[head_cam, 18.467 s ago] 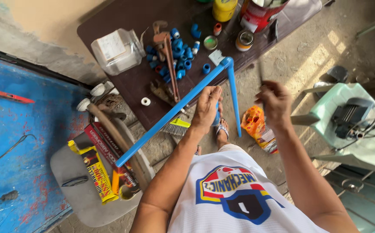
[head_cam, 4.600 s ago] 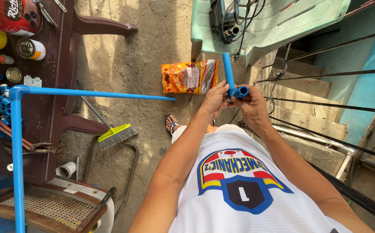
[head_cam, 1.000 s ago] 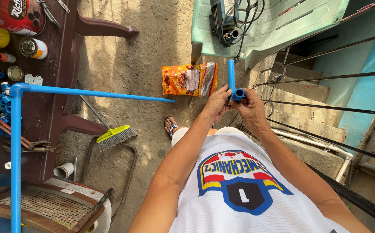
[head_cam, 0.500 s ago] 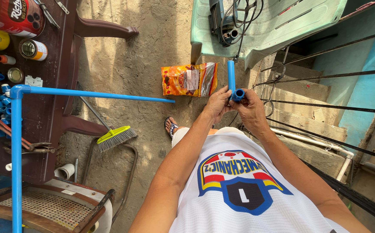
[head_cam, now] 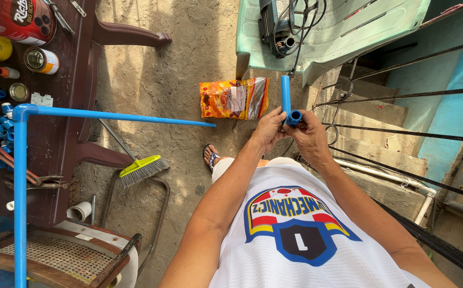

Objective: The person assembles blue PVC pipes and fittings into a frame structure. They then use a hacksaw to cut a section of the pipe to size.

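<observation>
An orange snack bag (head_cam: 233, 98) lies on the ground at upper centre, a long blue L-shaped pipe (head_cam: 114, 116) at left. Left hand (head_cam: 268, 128) and right hand (head_cam: 307, 129) both grip a short blue pipe (head_cam: 285, 95) with elbow fitting (head_cam: 294, 117), upper centre.

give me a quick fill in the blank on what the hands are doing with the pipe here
1. Both hands, the left hand and the right hand, hold a short pipe whose colour is ____.
2. The fitting sits at the pipe's ____ end.
3. On the ground beyond the hands lies an orange snack ____.
4. The broom by the table has ____ bristles.

Missing words: blue; near; bag; yellow
</observation>
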